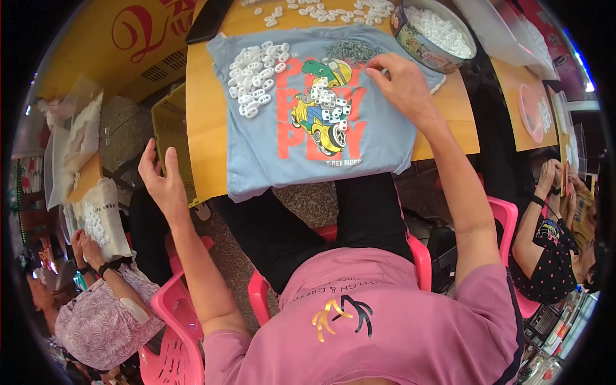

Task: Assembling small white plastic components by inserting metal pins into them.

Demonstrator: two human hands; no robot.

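A blue-grey printed T-shirt [250, 154] is spread over the yellow table in front of me. On its left part lies a pile of white oval plastic pieces with holes [253, 77]. Small white square pieces with dark holes [330, 106] are heaped on the middle of the print. Farther back sits a small mound of dark, thin metal bits [351, 50], perhaps screws. My right hand [405, 83] is just right of that mound, thumb and fingertips pinched; anything between them is too small to make out. My left hand [165, 183] hovers off the table's left edge, fingers apart, holding nothing.
A round tin [420, 54] full of white pieces stands at the back right. More oval pieces [314, 9] lie along the table's far side. A yellow crate [170, 141] is left of the table. People work on both sides, near pink chairs [170, 321].
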